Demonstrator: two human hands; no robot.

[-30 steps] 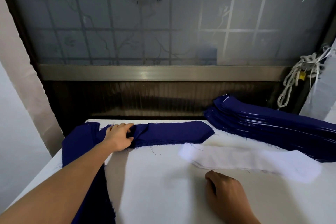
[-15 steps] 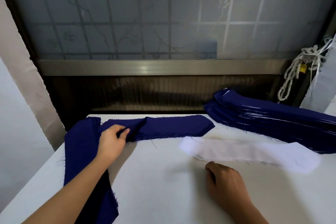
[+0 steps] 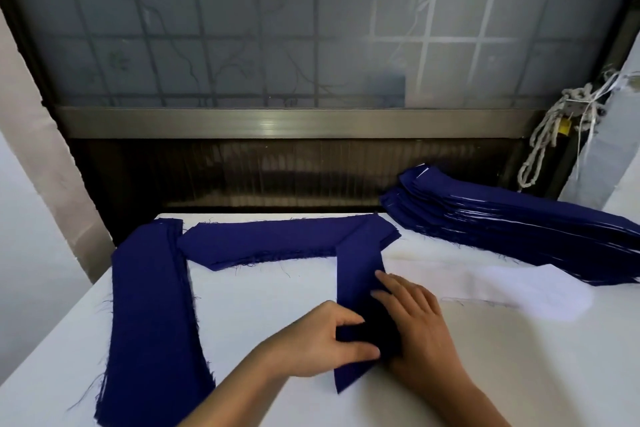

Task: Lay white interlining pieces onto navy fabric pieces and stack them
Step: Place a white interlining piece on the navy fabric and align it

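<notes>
A single navy fabric piece (image 3: 358,274) runs from the far middle of the table toward me. My left hand (image 3: 322,340) pinches its near end between thumb and fingers. My right hand (image 3: 415,322) lies on the same piece from the right, fingers spread flat along its edge. A pile of navy pieces (image 3: 270,243) lies crosswise behind it. Another navy pile (image 3: 149,315) runs along the left side. White interlining pieces (image 3: 485,282) lie to the right of my hands. A tall stack of navy pieces with white layers between them (image 3: 512,218) fills the far right.
The white table (image 3: 259,308) ends at a far edge below a dark wall panel and a frosted window. A white wall (image 3: 31,239) stands to the left. A knotted cord (image 3: 550,135) hangs at the right.
My left hand has pulled one navy piece off the crosswise pile and swung it toward me. My right hand has moved up from the bare table onto that piece.
</notes>
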